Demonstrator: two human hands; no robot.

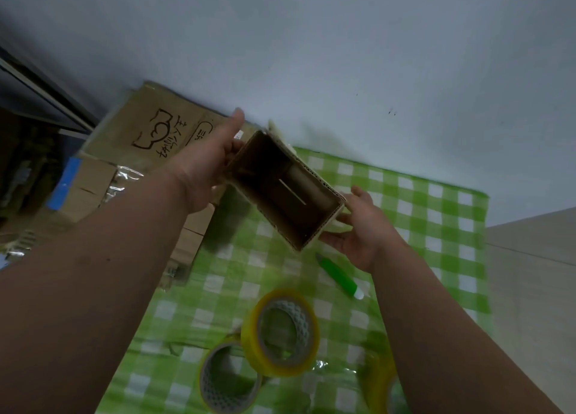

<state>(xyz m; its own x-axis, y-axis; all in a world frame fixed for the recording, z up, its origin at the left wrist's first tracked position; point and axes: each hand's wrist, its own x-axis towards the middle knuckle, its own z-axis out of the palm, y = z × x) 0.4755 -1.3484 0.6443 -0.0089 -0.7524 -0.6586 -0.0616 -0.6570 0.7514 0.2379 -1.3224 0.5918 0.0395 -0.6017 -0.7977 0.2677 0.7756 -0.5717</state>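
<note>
A small open cardboard box [280, 192] is held in the air above a green-and-white checked cloth [420, 214]. Its open side faces me, and the brown inside shows a thin slit. My left hand [205, 167] holds the box's left wall, thumb stretched upward, fingers hidden behind the cardboard. My right hand [361, 229] supports the box's lower right corner with straight, spread fingers.
A green marker [338, 275] lies on the cloth under the box. Two yellow tape rolls [280, 332] [229, 376] sit near me, a third [378, 379] behind my right forearm. Flattened cardboard boxes [156, 133] lie to the left. A pale wall rises behind.
</note>
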